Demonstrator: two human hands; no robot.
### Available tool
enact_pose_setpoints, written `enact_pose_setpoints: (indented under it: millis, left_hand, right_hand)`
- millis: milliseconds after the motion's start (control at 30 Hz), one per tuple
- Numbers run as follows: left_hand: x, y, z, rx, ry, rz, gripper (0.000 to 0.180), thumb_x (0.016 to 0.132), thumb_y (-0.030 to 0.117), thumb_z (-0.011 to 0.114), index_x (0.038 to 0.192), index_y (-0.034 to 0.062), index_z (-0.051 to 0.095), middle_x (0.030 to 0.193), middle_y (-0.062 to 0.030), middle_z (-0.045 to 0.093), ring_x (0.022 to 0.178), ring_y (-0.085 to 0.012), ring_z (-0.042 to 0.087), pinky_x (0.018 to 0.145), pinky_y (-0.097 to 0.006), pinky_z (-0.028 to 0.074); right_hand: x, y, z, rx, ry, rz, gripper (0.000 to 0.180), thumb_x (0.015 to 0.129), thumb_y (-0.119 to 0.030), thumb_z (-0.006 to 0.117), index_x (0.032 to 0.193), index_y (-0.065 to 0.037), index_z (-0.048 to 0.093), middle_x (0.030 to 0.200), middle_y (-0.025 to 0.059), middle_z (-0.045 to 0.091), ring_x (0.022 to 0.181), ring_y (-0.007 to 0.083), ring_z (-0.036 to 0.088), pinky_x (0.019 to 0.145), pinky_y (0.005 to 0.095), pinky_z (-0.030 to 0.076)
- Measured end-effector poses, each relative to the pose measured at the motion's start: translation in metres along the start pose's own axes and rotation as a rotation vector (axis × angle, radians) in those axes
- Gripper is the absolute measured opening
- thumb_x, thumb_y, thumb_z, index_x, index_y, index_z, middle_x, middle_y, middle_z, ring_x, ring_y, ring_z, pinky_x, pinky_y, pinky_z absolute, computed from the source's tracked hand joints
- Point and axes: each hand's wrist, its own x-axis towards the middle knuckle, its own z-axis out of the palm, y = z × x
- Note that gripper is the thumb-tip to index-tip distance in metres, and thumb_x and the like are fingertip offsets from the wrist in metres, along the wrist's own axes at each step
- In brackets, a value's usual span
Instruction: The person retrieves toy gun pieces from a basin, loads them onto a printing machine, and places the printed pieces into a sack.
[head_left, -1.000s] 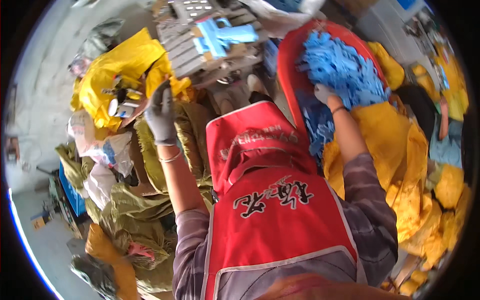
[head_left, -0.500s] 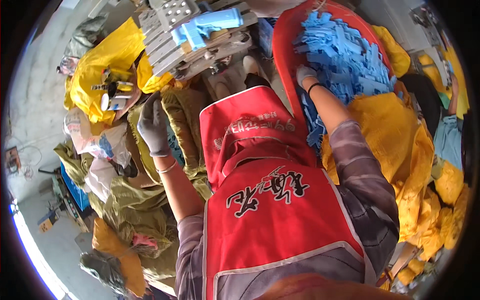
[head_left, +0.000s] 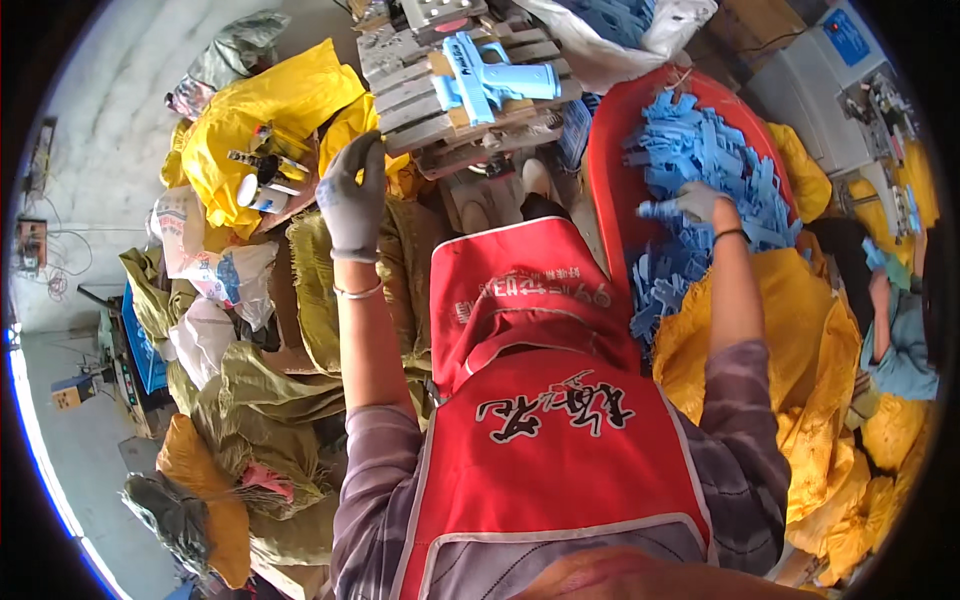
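My right hand (head_left: 702, 203), in a grey glove, reaches into a red tub (head_left: 607, 170) of light blue plastic toy-gun pieces (head_left: 700, 140). Its closed fingers hold one small blue plastic piece (head_left: 657, 210) over the heap. On the left, my left hand (head_left: 352, 195), also gloved, is raised with fingers loosely curved and thumb a little apart. I see nothing in it. Beyond it, a light blue toy pistol (head_left: 515, 80) lies on a slatted wooden stand (head_left: 400, 105). My left hand does not touch the stand.
Yellow sacks (head_left: 235, 125) and olive woven sacks (head_left: 320, 260) crowd the left. An orange-yellow sack (head_left: 740, 330) lies against the tub's near side. A white sack (head_left: 590, 70) with more blue pieces stands beyond. At the far right, a co-worker's arm (head_left: 880, 310) shows.
My right hand has moved from the tub's left side to over the heap, now with a blue piece. My left hand has risen. The toy pistol lies at a different angle.
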Motion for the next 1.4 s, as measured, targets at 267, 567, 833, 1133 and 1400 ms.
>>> enact_pose_setpoints:
  millis: [267,567,833,1133,1400]
  left_hand:
    - [0.056,0.017,0.039,-0.104,-0.285,0.247,0.034,0.077,0.024,0.068,0.105,0.0058,0.061,0.102,-0.0143,0.063,0.095,-0.0319,0.059,0.083,-0.037,0.047]
    - [0.037,0.009,0.001,-0.318,0.022,-0.016,0.031,0.075,0.014,0.072,0.103,0.0026,0.064,0.101,-0.0092,0.067,0.090,-0.0164,0.064,0.081,-0.028,0.050]
    - [-0.088,-0.081,-0.054,-0.362,0.207,-0.410,0.032,0.083,0.018,0.068,0.108,-0.0012,0.062,0.100,-0.0083,0.066,0.089,-0.0137,0.062,0.079,-0.027,0.050]
    - [-0.171,-0.144,-0.086,-0.022,0.208,-0.525,0.033,0.090,0.021,0.058,0.114,-0.0024,0.059,0.112,-0.0134,0.063,0.101,-0.0220,0.059,0.091,-0.030,0.043]
    - [-0.172,-0.147,-0.057,-0.104,0.085,-0.699,0.032,0.092,0.022,0.054,0.112,-0.0023,0.060,0.112,-0.0121,0.063,0.100,-0.0192,0.059,0.087,-0.030,0.046]
  right_hand:
    - [-0.081,-0.086,0.010,1.485,0.681,-0.428,0.038,0.094,-0.022,0.051,0.128,-0.004,0.044,0.112,0.0066,0.055,0.101,0.0149,0.056,0.085,0.0262,0.045]
    - [-0.106,-0.220,-0.022,1.066,0.652,-0.929,0.037,0.088,-0.011,0.058,0.124,-0.003,0.050,0.113,0.0047,0.058,0.105,0.0113,0.052,0.090,0.0277,0.042]
    - [-0.079,-0.264,-0.064,-0.087,0.884,-1.104,0.042,0.080,-0.014,0.060,0.122,-0.014,0.056,0.117,0.0120,0.055,0.109,0.0318,0.051,0.095,0.0388,0.040]
    - [-0.057,-0.172,-0.128,-0.178,1.108,-1.230,0.032,0.092,-0.028,0.054,0.117,-0.009,0.058,0.123,0.0150,0.056,0.112,0.0274,0.054,0.090,0.0389,0.045]
    - [-0.010,-0.037,-0.024,-0.518,0.191,0.025,0.033,0.075,-0.019,0.050,0.102,-0.009,0.067,0.107,0.0162,0.064,0.099,0.0316,0.062,0.081,0.0419,0.051]
